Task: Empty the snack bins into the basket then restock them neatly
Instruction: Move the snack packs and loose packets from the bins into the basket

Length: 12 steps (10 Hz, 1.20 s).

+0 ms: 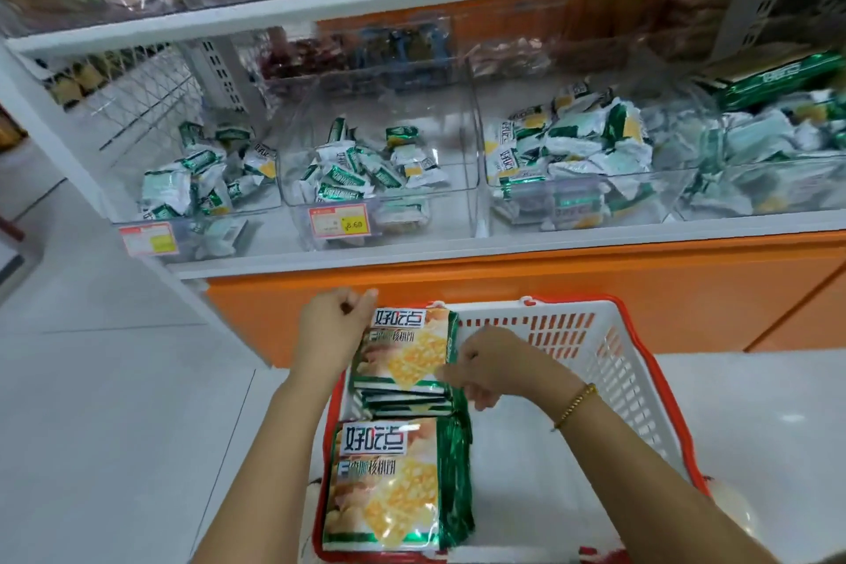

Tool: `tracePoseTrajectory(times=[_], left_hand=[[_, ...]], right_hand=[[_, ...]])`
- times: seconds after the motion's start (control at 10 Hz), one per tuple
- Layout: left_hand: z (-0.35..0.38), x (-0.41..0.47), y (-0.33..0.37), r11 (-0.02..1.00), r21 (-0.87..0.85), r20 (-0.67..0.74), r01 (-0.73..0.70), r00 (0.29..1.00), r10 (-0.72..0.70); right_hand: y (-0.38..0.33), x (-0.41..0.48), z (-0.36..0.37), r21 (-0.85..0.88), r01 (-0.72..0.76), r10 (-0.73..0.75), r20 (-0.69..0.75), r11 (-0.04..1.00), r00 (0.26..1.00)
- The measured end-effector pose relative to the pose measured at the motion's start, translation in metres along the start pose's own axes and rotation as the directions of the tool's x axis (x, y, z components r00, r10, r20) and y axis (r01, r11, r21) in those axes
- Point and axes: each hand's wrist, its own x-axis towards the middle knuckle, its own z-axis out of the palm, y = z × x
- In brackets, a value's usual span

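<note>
A white basket with a red rim (631, 380) sits on the floor below the shelf. Two stacks of green-and-yellow cracker packs lie in its left half: a far stack (403, 348) and a near stack (384, 485). My left hand (332, 330) grips the left edge of the far stack's top packs. My right hand (485, 369) grips the same stack at its right side, fingers curled under the packs. Clear snack bins (380, 192) on the shelf above hold several small green-and-white snack packets.
Clear bins at the left (201, 197) and right (572, 179) also hold small packets, with price tags (338, 221) on their fronts. A box of green packs (769, 78) rests on the far right bin. An orange cabinet base (549, 289) stands behind the basket. White floor tiles lie to the left.
</note>
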Motion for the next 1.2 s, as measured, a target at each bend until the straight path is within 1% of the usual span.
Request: tracePoseTrajectory(times=[0.1, 0.2, 0.3, 0.4, 0.5, 0.6, 0.7, 0.8, 0.9, 1.0, 1.1, 1.2], left_hand=[[0.008, 0.000, 0.068, 0.973, -0.103, -0.017, -0.206, 0.979, 0.205], [0.024, 0.006, 0.140, 0.917, -0.202, 0.030, -0.345, 0.933, 0.358], [0.052, 0.019, 0.204, 0.854, -0.233, 0.078, -0.466, 0.866, 0.494], [0.086, 0.031, 0.261, 0.800, -0.269, 0.165, -0.536, 0.793, 0.587], [0.125, 0.050, 0.306, 0.765, -0.246, 0.234, -0.596, 0.729, 0.643], [0.163, 0.070, 0.346, 0.757, -0.187, 0.338, -0.626, 0.682, 0.648], [0.202, 0.090, 0.382, 0.820, -0.106, 0.481, -0.562, 0.693, 0.537], [0.236, 0.107, 0.410, 0.871, 0.065, 0.532, -0.486, 0.756, 0.382], [0.265, 0.121, 0.429, 0.865, 0.174, 0.548, -0.470, 0.776, 0.311], [0.291, 0.138, 0.446, 0.959, -0.008, 0.613, -0.285, 0.756, 0.230], [0.302, 0.145, 0.450, 0.966, -0.218, 0.673, 0.135, 0.738, 0.049], [0.298, 0.143, 0.448, 0.772, -0.436, 0.625, 0.463, 0.773, -0.111]], right_hand=[[-0.001, -0.031, -0.076, 0.202, 0.147, -0.074, -0.329, 0.968, 0.941], [0.013, -0.058, -0.152, 0.288, 0.259, -0.032, -0.610, 0.922, 0.792], [0.045, -0.072, -0.225, 0.329, 0.277, 0.089, -0.774, 0.903, 0.627], [0.097, -0.083, -0.287, 0.344, 0.186, 0.232, -0.864, 0.920, 0.448], [0.151, -0.096, -0.326, 0.387, 0.064, 0.360, -0.897, 0.920, 0.256], [0.195, -0.097, -0.342, 0.467, 0.107, 0.445, -0.878, 0.878, 0.179], [0.227, -0.084, -0.352, 0.509, 0.123, 0.485, -0.855, 0.852, 0.181], [0.245, -0.069, -0.363, 0.486, 0.095, 0.470, -0.870, 0.869, 0.148], [0.254, -0.056, -0.375, 0.418, 0.051, 0.410, -0.904, 0.907, 0.120], [0.259, -0.046, -0.384, 0.365, 0.002, 0.364, -0.928, 0.931, 0.073], [0.259, -0.042, -0.388, 0.341, -0.096, 0.346, -0.938, 0.935, 0.039], [0.253, -0.043, -0.386, 0.301, -0.127, 0.307, -0.951, 0.945, 0.032]])
